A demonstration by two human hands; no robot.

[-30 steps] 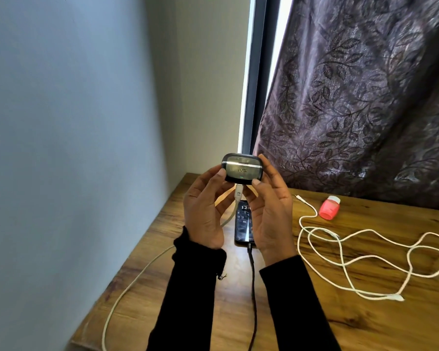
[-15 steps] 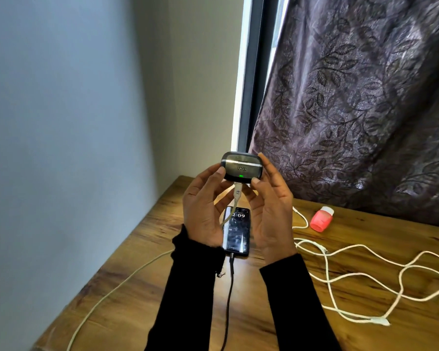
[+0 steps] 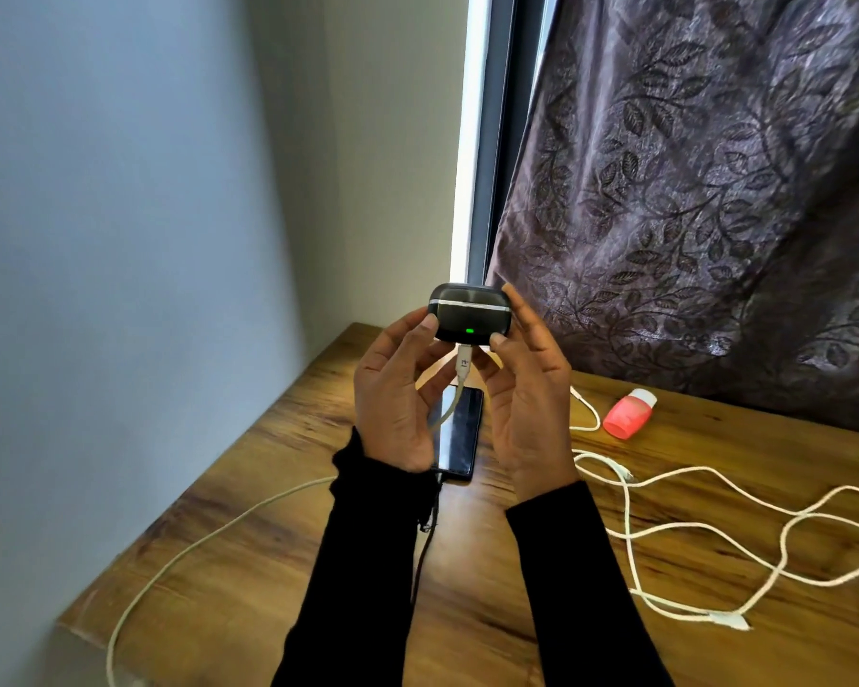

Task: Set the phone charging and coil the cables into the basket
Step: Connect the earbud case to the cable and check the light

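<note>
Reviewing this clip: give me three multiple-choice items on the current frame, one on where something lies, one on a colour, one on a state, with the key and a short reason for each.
1. Where does the phone lie?
A. flat on the wooden table, below the raised hands
B. in the right hand
C. on the window sill

2. What colour is the small light on the earbud case?
A. red
B. green
C. blue

3. What is the state of the earbud case?
A. lying unplugged on the table
B. held up by both hands with a white cable plugged into its underside
C. open, earbuds out

Key: 1 A, its dark screen shows between the wrists; 2 B, a green dot glows on its front; 3 B, the left hand and right hand pinch its ends, lid closed.
</note>
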